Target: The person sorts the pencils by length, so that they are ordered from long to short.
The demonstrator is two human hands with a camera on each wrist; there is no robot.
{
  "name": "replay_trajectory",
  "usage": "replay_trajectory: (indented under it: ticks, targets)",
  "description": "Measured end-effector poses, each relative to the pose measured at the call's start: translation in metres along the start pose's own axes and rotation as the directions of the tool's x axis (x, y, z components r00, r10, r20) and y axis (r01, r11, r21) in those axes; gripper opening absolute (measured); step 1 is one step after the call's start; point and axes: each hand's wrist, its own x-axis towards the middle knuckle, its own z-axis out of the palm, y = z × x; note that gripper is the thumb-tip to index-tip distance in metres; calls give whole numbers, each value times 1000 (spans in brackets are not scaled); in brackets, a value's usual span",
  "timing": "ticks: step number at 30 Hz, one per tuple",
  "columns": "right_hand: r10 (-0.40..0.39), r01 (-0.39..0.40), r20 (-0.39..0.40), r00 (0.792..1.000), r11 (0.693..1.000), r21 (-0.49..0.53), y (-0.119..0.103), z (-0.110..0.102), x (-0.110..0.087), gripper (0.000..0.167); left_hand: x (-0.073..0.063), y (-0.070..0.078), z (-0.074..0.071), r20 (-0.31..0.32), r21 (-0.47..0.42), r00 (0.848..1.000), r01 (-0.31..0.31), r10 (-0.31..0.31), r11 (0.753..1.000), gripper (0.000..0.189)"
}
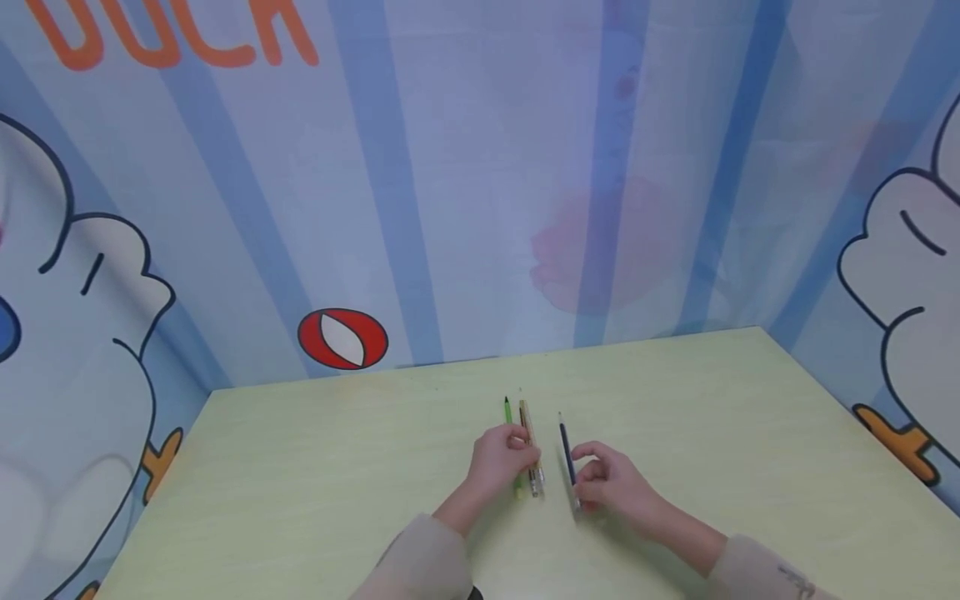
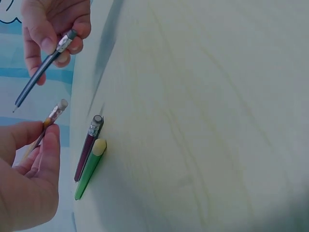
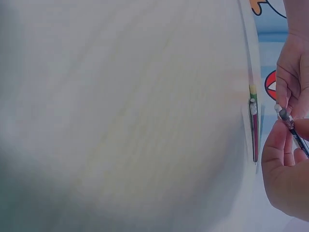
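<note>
My left hand [image 1: 501, 460] pinches a yellow pencil [image 2: 54, 112] between thumb and fingers, its white eraser end showing in the left wrist view. To its right, my right hand [image 1: 613, 482] grips a dark blue pencil [image 1: 566, 446] near the eraser end, thumb and fingertips around it. In the left wrist view this pencil is tilted, its grey eraser uppermost and its point down. Side by side on the table lie a green pencil [image 2: 90, 170] and a maroon pencil [image 2: 88, 151] with a metal eraser band. In the head view my left hand partly covers them.
The pale wooden table [image 1: 337, 467] spreads out on both sides of the hands. Behind it hangs a blue striped cloth [image 1: 487, 167] with cartoon drawings, and it continues along the left and right sides.
</note>
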Motion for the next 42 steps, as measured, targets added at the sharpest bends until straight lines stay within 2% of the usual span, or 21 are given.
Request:
replay_trajectory:
  ticks: [7,13,18,25,29,33,36,39,42]
  targets:
    - [-8,8,-28,1000,1000,-12,-2,-8,0,43,12,1,10,20,45,999,48,-49,998,19]
    - [-8,7,-46,999,1000,-21,-4,-12,-2,43,17,1,18,21,109,1000,21,-24,994,19]
    - [2,-3,-55,999,1000,-15,-6,-15,-3,43,18,4,24,4,143,1000,24,-24,989,19]
    - [27,-28,-66,997,999,-17,-6,-19,-3,42,19,2,32,-20,215,1000,6,-2,977,34]
    - [38,-40,-77,996,999,-26,-4,-21,-3,42,19,1,35,-18,240,998,-49,55,970,39]
    - [47,-50,-90,995,998,-30,-3,-23,-2,41,18,0,36,-9,314,991,-124,134,941,34]
    - [52,-55,-103,993,998,-29,-3,-24,-2,41,18,1,35,6,363,986,-159,168,918,29]
    - [40,-43,-99,994,999,-25,-3,-25,-2,40,16,2,35,18,417,984,-167,175,894,28]
    - [38,-40,-98,994,999,-16,-2,-25,-2,40,15,3,35,26,487,986,-159,167,859,27]
